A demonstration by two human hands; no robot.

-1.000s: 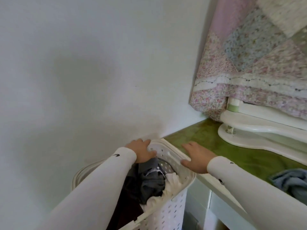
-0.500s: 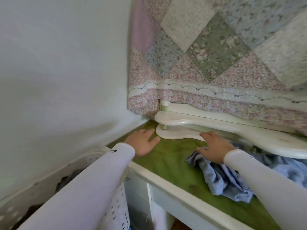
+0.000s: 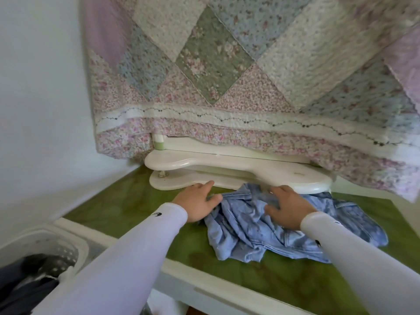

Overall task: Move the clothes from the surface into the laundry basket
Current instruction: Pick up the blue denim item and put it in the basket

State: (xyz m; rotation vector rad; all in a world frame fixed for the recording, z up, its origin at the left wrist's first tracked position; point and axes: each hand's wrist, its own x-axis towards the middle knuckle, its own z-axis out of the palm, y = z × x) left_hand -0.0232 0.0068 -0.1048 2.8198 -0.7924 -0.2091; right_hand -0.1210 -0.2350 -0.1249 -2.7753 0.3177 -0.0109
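A crumpled light blue garment (image 3: 254, 228) lies on the green tabletop (image 3: 127, 203). My left hand (image 3: 197, 201) rests at the garment's left edge, fingers spread and touching the cloth. My right hand (image 3: 288, 208) lies flat on top of the garment, fingers apart, pressing into the folds. Neither hand has closed around the fabric. The white perforated laundry basket (image 3: 66, 248) stands below the table's left end, with dark clothes (image 3: 27, 285) inside it.
A white two-tier curved stand (image 3: 227, 169) sits at the back of the table, just beyond my fingers. A floral patchwork quilt (image 3: 227, 76) hangs over it. A white wall (image 3: 41, 98) closes the left side. The table's white front edge (image 3: 216, 289) runs below my arms.
Both hands left the basket rim and swung right over the table. The left hand moved from bare tabletop to the garment's edge; the right hand moved onto the garment.
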